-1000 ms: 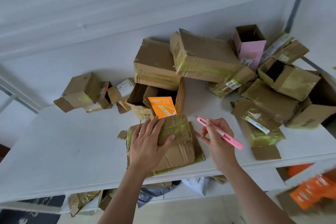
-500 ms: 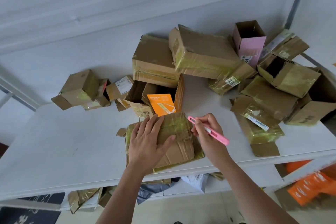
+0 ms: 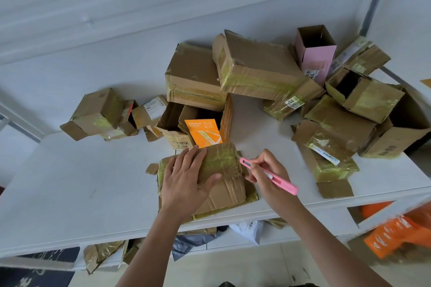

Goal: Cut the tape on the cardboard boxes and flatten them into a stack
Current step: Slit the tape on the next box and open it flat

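A small taped cardboard box (image 3: 227,170) lies on flattened cardboard (image 3: 250,196) at the front edge of the white table (image 3: 81,184). My left hand (image 3: 186,179) rests flat on the box's left part, fingers spread and thumb across its top. My right hand (image 3: 268,170) grips a pink utility knife (image 3: 270,176) like a pen. The knife's tip sits at the box's upper right edge. Many more taped boxes are piled at the back and right of the table.
An open box with an orange card (image 3: 205,131) stands just behind the held box. A pink open box (image 3: 316,53) stands at the back right. Small boxes (image 3: 98,112) lie at the left. Cardboard scraps and bags lie under the table, and orange items (image 3: 394,230) sit at the lower right.
My right hand has brought the pink knife leftward, from beside the box to its upper right edge. My left hand has stayed on the box.
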A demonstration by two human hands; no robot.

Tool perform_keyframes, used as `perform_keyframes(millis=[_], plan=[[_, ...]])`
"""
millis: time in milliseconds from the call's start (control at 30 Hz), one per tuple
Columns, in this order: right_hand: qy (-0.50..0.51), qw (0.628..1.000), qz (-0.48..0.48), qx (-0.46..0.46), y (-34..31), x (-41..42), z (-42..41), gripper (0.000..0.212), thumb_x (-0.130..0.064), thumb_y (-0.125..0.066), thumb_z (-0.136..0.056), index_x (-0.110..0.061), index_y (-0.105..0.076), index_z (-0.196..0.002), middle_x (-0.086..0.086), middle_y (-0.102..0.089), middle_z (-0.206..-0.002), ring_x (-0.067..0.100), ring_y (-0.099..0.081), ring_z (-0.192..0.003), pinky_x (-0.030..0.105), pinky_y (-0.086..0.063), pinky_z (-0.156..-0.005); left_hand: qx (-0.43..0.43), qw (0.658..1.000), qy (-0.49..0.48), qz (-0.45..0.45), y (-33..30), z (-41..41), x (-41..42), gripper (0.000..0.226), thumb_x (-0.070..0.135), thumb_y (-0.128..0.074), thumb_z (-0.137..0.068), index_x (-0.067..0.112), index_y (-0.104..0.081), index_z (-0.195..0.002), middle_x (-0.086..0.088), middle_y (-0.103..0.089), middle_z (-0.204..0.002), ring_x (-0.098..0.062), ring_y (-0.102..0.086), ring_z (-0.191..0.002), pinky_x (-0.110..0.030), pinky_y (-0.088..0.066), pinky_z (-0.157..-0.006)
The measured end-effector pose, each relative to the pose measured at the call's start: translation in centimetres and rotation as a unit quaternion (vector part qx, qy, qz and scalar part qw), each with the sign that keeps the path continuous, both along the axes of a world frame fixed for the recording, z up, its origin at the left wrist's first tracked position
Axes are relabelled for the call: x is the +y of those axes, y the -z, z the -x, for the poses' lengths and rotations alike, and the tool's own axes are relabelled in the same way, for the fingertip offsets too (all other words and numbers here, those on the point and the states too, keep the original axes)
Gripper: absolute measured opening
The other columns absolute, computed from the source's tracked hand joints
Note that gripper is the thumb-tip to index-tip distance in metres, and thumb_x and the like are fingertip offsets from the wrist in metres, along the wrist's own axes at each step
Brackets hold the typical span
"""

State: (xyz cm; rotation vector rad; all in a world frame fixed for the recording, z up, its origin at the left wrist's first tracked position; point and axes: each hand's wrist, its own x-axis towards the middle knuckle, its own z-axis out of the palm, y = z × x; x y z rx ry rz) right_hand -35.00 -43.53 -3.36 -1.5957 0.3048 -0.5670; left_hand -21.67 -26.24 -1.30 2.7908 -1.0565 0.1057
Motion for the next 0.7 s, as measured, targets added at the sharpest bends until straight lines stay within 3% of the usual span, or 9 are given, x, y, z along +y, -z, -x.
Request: perform_keyframes(millis=[233, 400, 467, 567, 633, 700], plan=[[-0.032, 0.999, 0.011, 0.007, -0.3, 0.0, 1.3, 0.022, -0.039, -0.052, -0.093, -0.019, -0.047, -0.084, 0.032, -0.057, -0.087, 0.058, -0.055, -0.082, 0.070, -0.046, -0.066, 0.007, 1.000, 0.002, 0.001, -0.2, 0.4, 0.1, 0.095, 0.087, -0.002, -0.078, 0.034, -0.028, -0.153, 0.010, -0.027, -0.159, -0.014, -0.020, -0.148, -0.039, -0.012, -0.122], [-0.053, 0.998, 0.043, 0.017, -0.5, -0.8, 2.6, 0.016, -0.040, -0.053, -0.091, -0.028, -0.049, -0.080, 0.010, -0.062, -0.074, 0.043, -0.061, -0.076, 0.058, -0.051, -0.069, 0.048, 0.999, -0.011, -0.009, -0.9, 0.3, 0.0, 0.097, 0.090, -0.007, -0.072, 0.040, -0.019, -0.153, 0.013, -0.016, -0.162, -0.011, -0.011, -0.149, -0.036, -0.006, -0.122], [-0.019, 1.000, 0.009, 0.000, -0.2, -0.9, 2.5, 0.017, -0.027, -0.056, -0.095, -0.030, -0.052, -0.079, 0.005, -0.063, -0.073, 0.033, -0.064, -0.075, 0.059, -0.055, -0.073, 0.074, 0.997, 0.002, -0.027, -1.4, -0.1, 0.1, 0.095, 0.090, -0.027, -0.074, 0.040, -0.013, -0.154, 0.015, -0.009, -0.163, -0.011, -0.005, -0.150, -0.036, -0.003, -0.122], [0.053, 0.998, -0.011, -0.035, 0.3, -1.2, 2.0, 0.015, -0.014, -0.054, -0.100, -0.021, -0.053, -0.087, 0.008, -0.064, -0.077, 0.025, -0.065, -0.075, 0.056, -0.057, -0.077, 0.102, 0.994, 0.042, -0.023, -2.3, -0.7, 0.4, 0.095, 0.065, -0.067, -0.077, 0.040, -0.017, -0.154, 0.018, -0.013, -0.160, -0.009, -0.007, -0.149, -0.038, -0.004, -0.123], [0.074, 0.997, -0.009, -0.036, 0.2, -1.7, 1.3, 0.007, -0.010, -0.053, -0.100, -0.010, -0.052, -0.093, 0.008, -0.067, -0.083, 0.023, -0.068, -0.081, 0.046, -0.057, -0.079, 0.126, 0.988, 0.087, 0.000, -3.0, -1.1, 0.7, 0.094, 0.049, -0.079, -0.075, 0.040, -0.025, -0.151, 0.024, -0.019, -0.155, -0.001, -0.010, -0.146, -0.040, -0.004, -0.123], [0.077, 0.996, -0.020, -0.038, -0.2, -2.0, 0.3, 0.005, -0.007, -0.052, -0.099, -0.006, -0.051, -0.095, 0.006, -0.071, -0.090, 0.020, -0.070, -0.089, 0.038, -0.057, -0.082, 0.140, 0.979, 0.147, -0.005, -3.4, -1.4, 1.0, 0.094, 0.032, -0.083, -0.075, 0.043, -0.027, -0.150, 0.032, -0.012, -0.152, 0.008, 0.000, -0.144, -0.038, 0.008, -0.122]])
